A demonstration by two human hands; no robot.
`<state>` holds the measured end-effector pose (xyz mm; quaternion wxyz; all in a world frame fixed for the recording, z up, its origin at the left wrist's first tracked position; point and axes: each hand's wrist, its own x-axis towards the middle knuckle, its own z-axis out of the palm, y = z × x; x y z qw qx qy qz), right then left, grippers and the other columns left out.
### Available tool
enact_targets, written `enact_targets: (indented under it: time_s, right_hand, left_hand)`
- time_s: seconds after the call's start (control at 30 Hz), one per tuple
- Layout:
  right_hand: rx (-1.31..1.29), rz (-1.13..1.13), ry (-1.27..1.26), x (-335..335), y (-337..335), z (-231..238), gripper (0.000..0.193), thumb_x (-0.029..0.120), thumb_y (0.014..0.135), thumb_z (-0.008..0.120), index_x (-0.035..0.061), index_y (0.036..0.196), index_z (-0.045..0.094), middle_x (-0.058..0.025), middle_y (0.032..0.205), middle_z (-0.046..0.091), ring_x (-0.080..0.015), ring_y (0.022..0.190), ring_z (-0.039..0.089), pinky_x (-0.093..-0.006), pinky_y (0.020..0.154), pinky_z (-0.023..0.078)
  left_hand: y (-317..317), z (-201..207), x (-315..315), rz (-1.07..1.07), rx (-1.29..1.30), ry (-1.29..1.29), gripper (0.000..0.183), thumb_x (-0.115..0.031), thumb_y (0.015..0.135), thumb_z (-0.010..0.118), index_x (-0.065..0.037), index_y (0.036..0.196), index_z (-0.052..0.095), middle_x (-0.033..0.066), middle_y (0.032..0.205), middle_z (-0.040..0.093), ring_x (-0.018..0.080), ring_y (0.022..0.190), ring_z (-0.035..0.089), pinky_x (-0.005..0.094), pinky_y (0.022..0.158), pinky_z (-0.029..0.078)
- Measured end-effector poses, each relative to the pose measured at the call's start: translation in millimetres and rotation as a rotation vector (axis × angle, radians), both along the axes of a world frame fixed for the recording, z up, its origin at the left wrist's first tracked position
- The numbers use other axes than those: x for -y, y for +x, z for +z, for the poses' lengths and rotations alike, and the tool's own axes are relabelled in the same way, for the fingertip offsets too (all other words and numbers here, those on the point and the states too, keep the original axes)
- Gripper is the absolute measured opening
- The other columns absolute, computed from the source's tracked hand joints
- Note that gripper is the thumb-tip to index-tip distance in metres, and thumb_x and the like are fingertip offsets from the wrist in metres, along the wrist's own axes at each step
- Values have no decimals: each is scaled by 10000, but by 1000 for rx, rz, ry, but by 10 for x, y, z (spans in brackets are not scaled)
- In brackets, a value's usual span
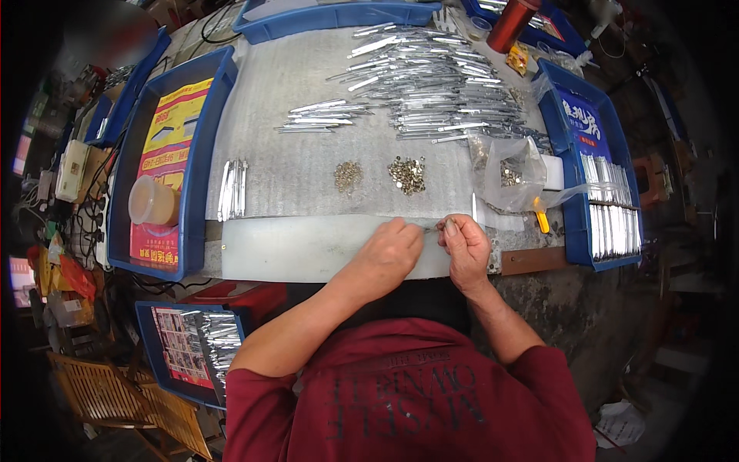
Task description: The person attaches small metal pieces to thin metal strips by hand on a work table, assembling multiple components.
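Above the near edge of a pale, smooth mat (pixel 300 246), my left hand (pixel 387 254) and my right hand (pixel 466 246) come close together, fingers pinched. Something small and dark shows between the fingertips, too small to name. Just beyond lie a pile of small round metal pieces (pixel 406 175) and a pile of paler, brassy ones (pixel 348 177). A large heap of slim silvery metal strips (pixel 439 85) spreads across the far side, with a smaller group of strips (pixel 323 115) to its left. Several more strips (pixel 232 190) stand in a row at the left.
A blue tray (pixel 196 165) with a plastic cup (pixel 154 202) is at left; another blue tray (pixel 573 177) at right holds rows of strips. Near it lie a clear bag (pixel 512 181) and a yellow-handled tool (pixel 542 219). A red cylinder (pixel 512 23) stands far right.
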<state>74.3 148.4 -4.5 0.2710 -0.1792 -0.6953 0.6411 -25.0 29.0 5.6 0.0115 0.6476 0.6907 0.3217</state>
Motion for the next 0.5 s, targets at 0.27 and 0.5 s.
enact_targets:
  time_s: [0.27,0.5]
  right_hand:
    - [-8,-15,-76,9,43,-28,174,131,846,459,-22,787,518,1,600,470,-53,564,414,-187,528,362]
    - [10,33,-62,-10,27,-10,177,128,843,456,-21,777,525,-3,613,488,-51,562,429,-190,515,365]
  left_hand:
    - [47,-10,242,112,42,77,299,49,592,489,65,889,521,115,725,458,246,676,463,311,606,414]
    - [68,3,237,51,-43,22,276,2,598,491,53,868,522,108,722,451,247,677,452,315,614,406]
